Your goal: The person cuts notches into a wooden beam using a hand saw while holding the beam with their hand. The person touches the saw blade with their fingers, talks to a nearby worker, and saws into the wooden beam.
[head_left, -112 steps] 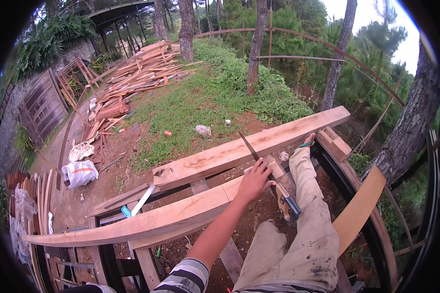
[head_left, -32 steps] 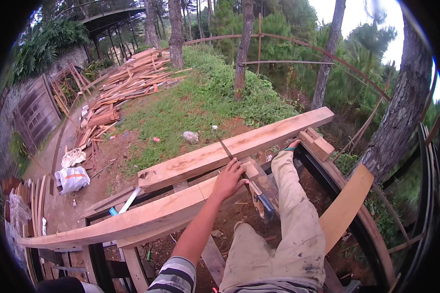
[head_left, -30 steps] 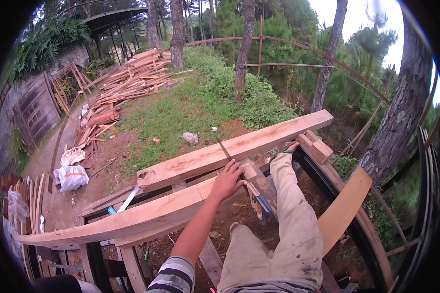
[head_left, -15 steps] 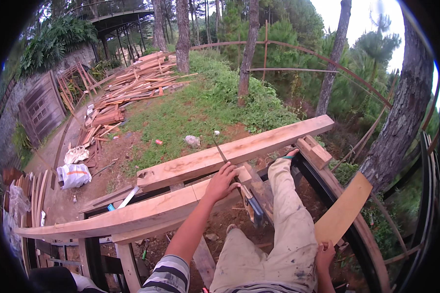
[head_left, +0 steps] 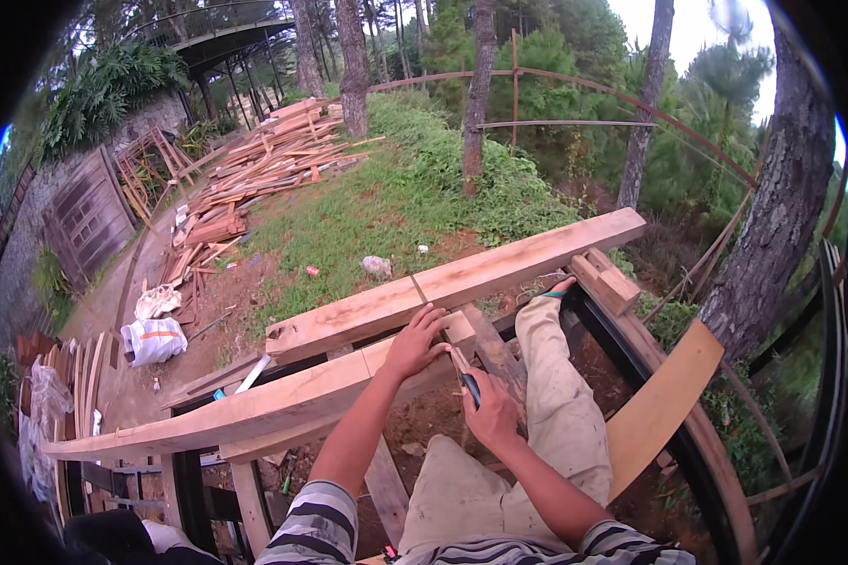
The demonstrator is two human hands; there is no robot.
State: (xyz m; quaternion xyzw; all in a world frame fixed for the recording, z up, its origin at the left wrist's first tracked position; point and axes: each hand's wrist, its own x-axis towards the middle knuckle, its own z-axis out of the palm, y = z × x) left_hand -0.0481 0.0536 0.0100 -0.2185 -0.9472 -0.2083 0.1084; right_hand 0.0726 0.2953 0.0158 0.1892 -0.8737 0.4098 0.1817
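Observation:
My left hand [head_left: 416, 343] lies on top of the near timber beam [head_left: 297, 407], close to its right end, with thumb and fingers apart beside a thin blade. A pencil-like line crosses this beam to the left of the hand. My right hand [head_left: 492, 411] is closed around the black handle of what looks like a handsaw [head_left: 418, 287]. Its narrow blade is seen nearly edge-on, slanting up past my left fingers to the far beam [head_left: 523, 259]. My hands hide much of the blade.
Right of my leg leans a thin tan board [head_left: 664, 410]. A short wood block [head_left: 608, 284] sits on the frame's dark rail [head_left: 622, 353]. My foot [head_left: 561, 287] rests by the far beam. Beyond lie a lumber pile [head_left: 254, 179] and a white sack [head_left: 154, 340]. Tree trunks stand behind.
My right hand has left the tan board's lower end and moved left onto the saw handle. The board stays leaning. My left hand has shifted only slightly, still on the near beam.

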